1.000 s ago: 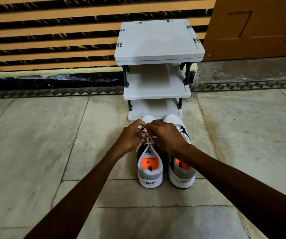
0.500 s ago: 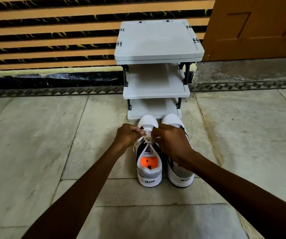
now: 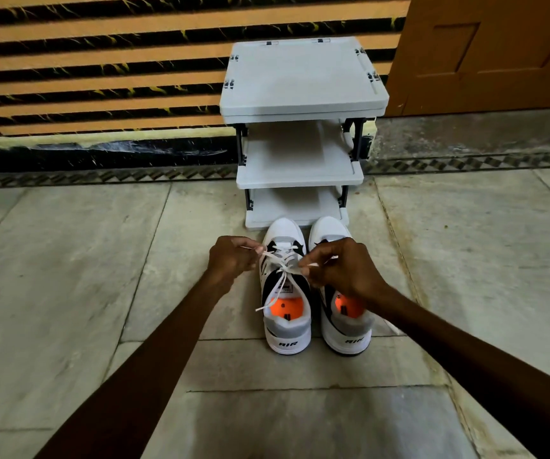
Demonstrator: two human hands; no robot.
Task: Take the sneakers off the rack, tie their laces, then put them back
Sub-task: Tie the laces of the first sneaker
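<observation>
Sneaker laces (image 3: 283, 263) cross between my two hands over the left shoe (image 3: 286, 293), heel toward me on the floor before the rack (image 3: 300, 173): left hand (image 3: 232, 260) and right hand (image 3: 339, 270) each pinch an end, so I'd pull outward, sideways.

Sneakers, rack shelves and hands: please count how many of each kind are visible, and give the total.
Sneakers: 2, the left sneaker and the right sneaker
Rack shelves: 3
Hands: 2, the left hand and the right hand
Total: 7
</observation>
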